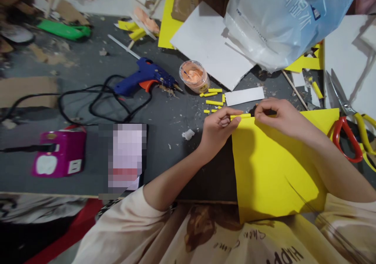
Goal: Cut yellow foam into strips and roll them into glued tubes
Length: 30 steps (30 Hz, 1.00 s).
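Note:
My left hand point(219, 126) is closed, pinching a thin yellow paper roll point(245, 116) between thumb and fingers. The roll lies along the far edge of a large yellow sheet point(282, 166), which reaches over the table's front edge towards my shirt. Just right of the roll, my right hand point(274, 115) has its fingers curled with thumb and fingertip together; what they hold, if anything, is hidden. Several short yellow rolls point(214, 102) lie beyond my left hand, beside a white strip point(245, 96).
A blue glue gun point(143, 76) with its cord lies left of an open tub of peach paste point(194, 76). Scissors point(346, 107) rest at the right. A plastic bag point(282, 21) stands behind. A phone point(129, 154) and magenta box point(60, 152) sit at the left.

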### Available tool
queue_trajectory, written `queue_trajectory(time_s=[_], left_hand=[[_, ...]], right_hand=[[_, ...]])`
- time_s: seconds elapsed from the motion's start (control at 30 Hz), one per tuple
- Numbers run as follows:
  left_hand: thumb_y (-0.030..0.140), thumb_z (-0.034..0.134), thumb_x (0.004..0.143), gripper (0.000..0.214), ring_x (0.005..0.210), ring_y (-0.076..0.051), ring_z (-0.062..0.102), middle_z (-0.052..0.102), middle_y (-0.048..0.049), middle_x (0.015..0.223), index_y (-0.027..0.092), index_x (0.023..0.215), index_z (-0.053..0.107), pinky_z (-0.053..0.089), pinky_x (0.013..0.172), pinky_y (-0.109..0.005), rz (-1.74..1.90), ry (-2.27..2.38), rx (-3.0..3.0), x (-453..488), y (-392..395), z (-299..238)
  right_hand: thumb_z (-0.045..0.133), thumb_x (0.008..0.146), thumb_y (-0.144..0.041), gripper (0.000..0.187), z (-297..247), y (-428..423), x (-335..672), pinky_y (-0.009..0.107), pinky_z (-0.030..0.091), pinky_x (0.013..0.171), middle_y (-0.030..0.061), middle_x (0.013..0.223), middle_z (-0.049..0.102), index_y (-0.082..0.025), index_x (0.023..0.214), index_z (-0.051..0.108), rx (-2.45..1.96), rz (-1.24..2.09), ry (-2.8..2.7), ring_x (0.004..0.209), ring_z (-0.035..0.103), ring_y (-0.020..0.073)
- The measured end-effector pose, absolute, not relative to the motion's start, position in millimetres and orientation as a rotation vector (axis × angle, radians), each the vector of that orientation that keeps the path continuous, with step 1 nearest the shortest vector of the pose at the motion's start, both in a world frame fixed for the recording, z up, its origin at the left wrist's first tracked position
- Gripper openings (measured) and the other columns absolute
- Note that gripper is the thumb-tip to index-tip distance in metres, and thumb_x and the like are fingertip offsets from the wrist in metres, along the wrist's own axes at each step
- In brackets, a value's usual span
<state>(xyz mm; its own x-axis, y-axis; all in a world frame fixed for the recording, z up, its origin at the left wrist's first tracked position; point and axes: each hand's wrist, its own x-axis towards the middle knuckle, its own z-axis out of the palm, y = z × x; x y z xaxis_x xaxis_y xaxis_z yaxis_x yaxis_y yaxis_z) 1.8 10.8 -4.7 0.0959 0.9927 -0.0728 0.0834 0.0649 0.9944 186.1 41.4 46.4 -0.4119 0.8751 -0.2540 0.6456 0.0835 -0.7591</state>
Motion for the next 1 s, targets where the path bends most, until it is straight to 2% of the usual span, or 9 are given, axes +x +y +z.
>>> queue_trajectory(time_s=[0.13, 0.27, 0.5, 0.83, 1.0], left_hand=[[0.027, 0.065, 0.074, 0.013, 0.046, -0.005, 0.030, 0.052, 0.0032, 0.057, 0.016, 0.078, 0.070, 0.022, 0.043, -0.020, 1.059, 1.209, 1.267, 1.6, 11.1, -4.4], [0.027, 0.064, 0.074, 0.012, 0.047, -0.005, 0.033, 0.056, 0.0017, 0.061, 0.016, 0.077, 0.069, 0.022, 0.044, -0.020, 1.054, 1.184, 1.237, 1.9, 10.7, -3.7], [0.030, 0.064, 0.076, 0.014, 0.045, -0.006, 0.028, 0.046, 0.0047, 0.055, 0.017, 0.079, 0.069, 0.020, 0.043, -0.021, 1.046, 1.195, 1.270, 1.1, 10.6, -3.3], [0.030, 0.064, 0.076, 0.015, 0.050, -0.007, 0.046, 0.061, 0.0012, 0.064, 0.017, 0.081, 0.068, 0.034, 0.046, -0.019, 1.018, 1.226, 1.250, 1.1, 10.4, -2.2], [0.029, 0.062, 0.080, 0.020, 0.064, -0.011, 0.064, 0.071, -0.0011, 0.079, 0.019, 0.098, 0.063, 0.050, 0.064, -0.022, 1.166, 1.391, 1.324, -10.8, 22.8, 1.1]], right_hand=[[0.050, 0.073, -0.019, 0.011, 45.7, 41.0, 186.9, 0.028, 0.032, 0.065, 0.0011, 0.068, 0.055, -0.018, 0.063, 0.055, -1.523, 1.240, -2.097, 0.068, 0.049, 0.0142], [0.050, 0.073, -0.019, 0.011, 45.6, 40.6, 187.7, 0.028, 0.032, 0.066, 0.0009, 0.069, 0.055, -0.018, 0.063, 0.054, -1.510, 1.248, -2.086, 0.069, 0.049, 0.0143], [0.051, 0.071, -0.019, 0.011, 46.8, 40.8, 186.7, 0.028, 0.032, 0.065, 0.0002, 0.067, 0.053, -0.018, 0.060, 0.053, -1.507, 1.281, -2.048, 0.068, 0.047, 0.0137], [0.050, 0.071, -0.017, 0.011, 47.7, 39.9, 185.7, 0.028, 0.032, 0.064, 0.0007, 0.067, 0.054, -0.018, 0.060, 0.053, -1.517, 1.251, -2.055, 0.067, 0.047, 0.0139], [0.050, 0.071, -0.018, 0.011, 46.9, 40.2, 187.0, 0.028, 0.032, 0.064, 0.0014, 0.068, 0.056, -0.018, 0.061, 0.054, -1.523, 1.236, -2.069, 0.067, 0.048, 0.0140]])
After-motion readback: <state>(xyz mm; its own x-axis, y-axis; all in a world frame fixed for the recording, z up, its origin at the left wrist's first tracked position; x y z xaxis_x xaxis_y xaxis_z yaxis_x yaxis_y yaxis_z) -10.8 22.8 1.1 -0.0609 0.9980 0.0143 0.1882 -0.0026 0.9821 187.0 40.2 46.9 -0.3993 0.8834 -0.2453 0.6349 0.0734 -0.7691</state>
